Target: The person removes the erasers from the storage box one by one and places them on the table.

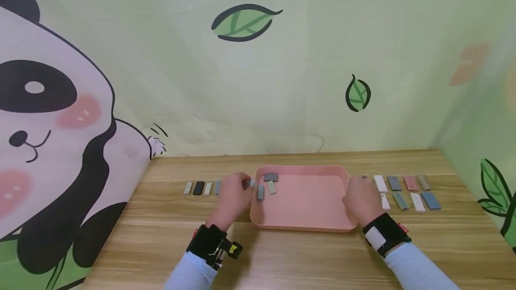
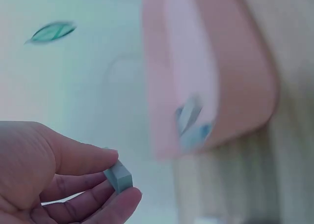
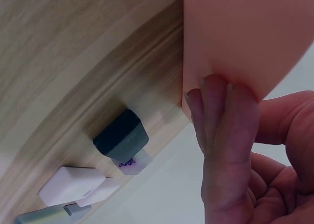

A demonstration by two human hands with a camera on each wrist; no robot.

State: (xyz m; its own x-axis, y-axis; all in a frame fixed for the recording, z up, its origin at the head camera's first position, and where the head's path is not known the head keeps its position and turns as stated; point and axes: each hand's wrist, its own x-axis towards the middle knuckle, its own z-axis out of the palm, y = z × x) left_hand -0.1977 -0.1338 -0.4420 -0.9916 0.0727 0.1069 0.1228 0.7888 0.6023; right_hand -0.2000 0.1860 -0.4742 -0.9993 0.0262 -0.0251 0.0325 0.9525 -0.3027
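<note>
My left hand (image 1: 235, 194) pinches a small pale blue-grey block (image 2: 120, 177) between thumb and fingers, beside the left rim of a shallow pink tray (image 1: 310, 200). Inside that tray, at its left end, lie a dark grey block (image 1: 271, 177), a whitish block (image 1: 272, 187) and a blue-grey block (image 1: 260, 192). At the tray's right side my right hand (image 1: 360, 198) grips the edge, its bent fingers (image 3: 230, 130) against the outer wall. Part of the right thumb is hidden behind them in the right wrist view.
Left of the tray stands a row with a black block (image 1: 198, 188) and pale ones. Two rows to the right include a pink block (image 1: 411, 183) and a blue block (image 1: 431, 201). A printed cloth (image 1: 282, 102) hangs behind the wooden table (image 1: 306, 258).
</note>
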